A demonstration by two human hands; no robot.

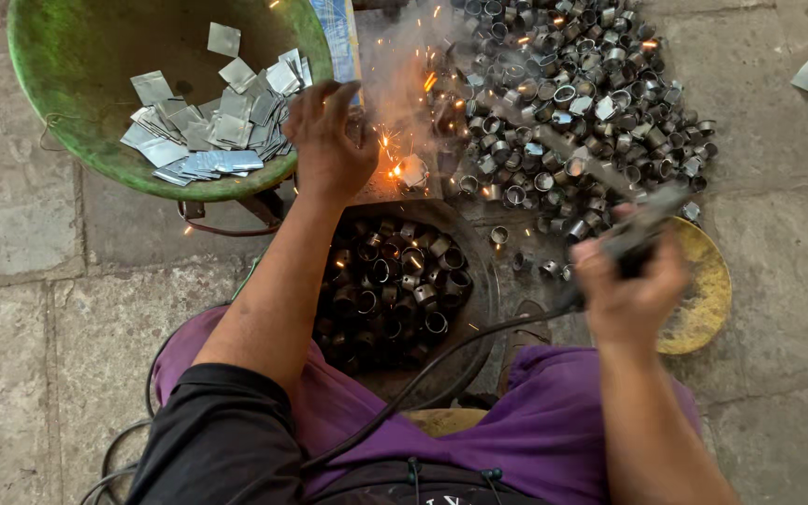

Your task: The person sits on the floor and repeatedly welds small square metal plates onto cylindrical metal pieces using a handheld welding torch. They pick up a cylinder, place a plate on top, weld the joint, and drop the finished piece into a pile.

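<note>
On a stone floor, the left hand (329, 140), fingers spread, steadies the small glowing ring (411, 171), sparks flying; at four o'clock the right hand (630, 281) clamps the welding holder (642, 229) (blurred); green basin of squares (86, 140) at ten o'clock within reach

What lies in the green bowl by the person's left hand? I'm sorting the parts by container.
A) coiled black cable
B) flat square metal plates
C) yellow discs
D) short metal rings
B: the green bowl holds flat square metal plates, beside the left hand.
</note>
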